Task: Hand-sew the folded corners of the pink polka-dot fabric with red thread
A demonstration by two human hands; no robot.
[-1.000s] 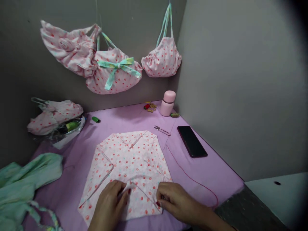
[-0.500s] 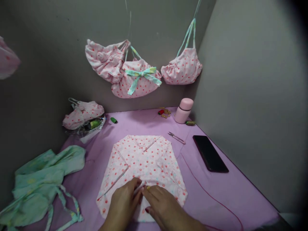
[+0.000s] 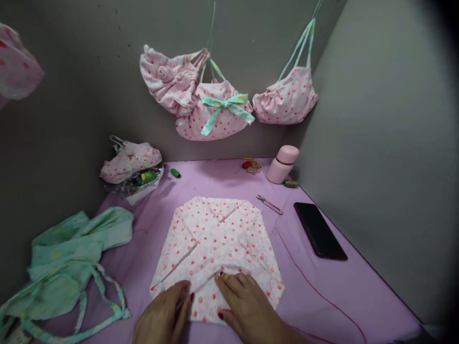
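Observation:
A piece of white fabric (image 3: 218, 239) with red dots and flowers lies flat, its corners folded inward. My right hand (image 3: 247, 303) rests on its lower right part, fingers stretched out flat and thumb spread; a yellow ring shows on one finger. At the lower left edge of the fabric is my left hand (image 3: 165, 313), its fingers loosely bent, with a small gap between forefinger and thumb. The near fold lies between the two hands. Right of the fabric are thread snips (image 3: 269, 204) and a long red thread (image 3: 311, 285).
A black phone (image 3: 320, 231) lies at right, a pink flask (image 3: 283, 164) behind it. Green fabric with straps (image 3: 66, 260) lies at left, below a plastic bag (image 3: 143, 184). Thread spools (image 3: 175, 173) and beads (image 3: 254, 167) sit far back. Dotted pouches (image 3: 218, 112) hang above.
My left hand has moved left and toward me, away from the right hand. My right hand has flattened on the fabric. The whole view has shifted slightly.

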